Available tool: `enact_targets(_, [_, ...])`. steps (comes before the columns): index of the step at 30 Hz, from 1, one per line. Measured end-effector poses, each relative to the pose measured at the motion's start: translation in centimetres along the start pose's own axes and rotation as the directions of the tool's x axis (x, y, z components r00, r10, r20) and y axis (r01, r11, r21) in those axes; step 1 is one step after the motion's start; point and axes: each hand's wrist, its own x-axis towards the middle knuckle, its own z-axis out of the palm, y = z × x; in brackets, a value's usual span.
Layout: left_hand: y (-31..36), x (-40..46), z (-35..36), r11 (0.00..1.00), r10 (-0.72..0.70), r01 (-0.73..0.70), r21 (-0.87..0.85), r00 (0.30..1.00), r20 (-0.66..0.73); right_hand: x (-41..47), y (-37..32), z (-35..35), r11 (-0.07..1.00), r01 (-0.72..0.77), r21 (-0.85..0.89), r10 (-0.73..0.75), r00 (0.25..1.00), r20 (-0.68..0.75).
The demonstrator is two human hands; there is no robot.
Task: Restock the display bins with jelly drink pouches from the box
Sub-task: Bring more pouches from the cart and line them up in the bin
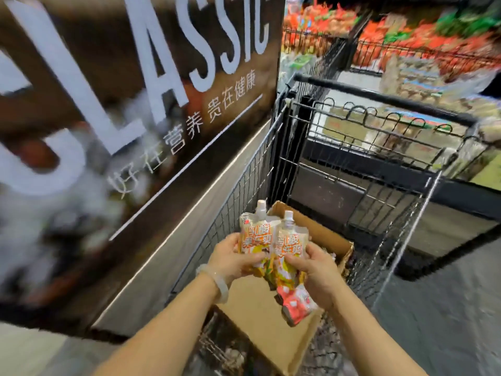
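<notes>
Pouches (273,248) of jelly drink sit bunched in both hands above the open box (271,316) in a wire cart (379,202): left hand (233,260) and right hand (314,270) both have fingers clamped round them. Display bins (406,50) blur beyond; stocking this batch looks yet to come.

Pouches (273,248) held above box (260,316) in wire cart (352,164), sign panel (122,118) left, display bins (420,58) behind
</notes>
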Motion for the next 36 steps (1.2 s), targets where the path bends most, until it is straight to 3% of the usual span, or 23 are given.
enact_targets(8, [0.3,-15.3,-5.5,0.979,0.19,-0.203,-0.018,0.939,-0.288,-8.8,-0.5,9.4,0.986,0.077,-0.147,-0.034,0.96,0.278])
enact_targets(13, [-2.7,-26.8,-11.6,0.958,0.2,-0.268,-0.101,0.879,-0.434,-15.6,3.9,17.3,0.988,0.042,-0.151,0.04,0.864,0.501])
enact_targets(16, [-5.5,-34.8,-16.4,0.941,0.211,-0.321,-0.105,0.801,-0.56,-20.6,8.0,23.5,0.974,0.028,-0.225,0.112,0.804,0.584])
enact_targets(23, [-13.9,-59.8,-26.7,0.89,0.187,-0.443,-0.109,0.572,-0.798,-39.1,19.6,40.2,0.942,0.095,-0.321,0.2,0.609,0.768])
enact_targets(29, [-22.9,-80.6,-30.5,0.837,0.047,-0.539,-0.096,0.245,-0.968,-56.0,31.0,50.6,0.922,0.133,-0.365,0.306,0.33,0.893])
enact_targets(36, [-31.7,-98.3,-29.4,0.74,-0.121,-0.672,-0.028,-0.093,-0.988,-73.9,41.6,56.9,0.866,0.168,-0.471,0.481,-0.023,0.877])
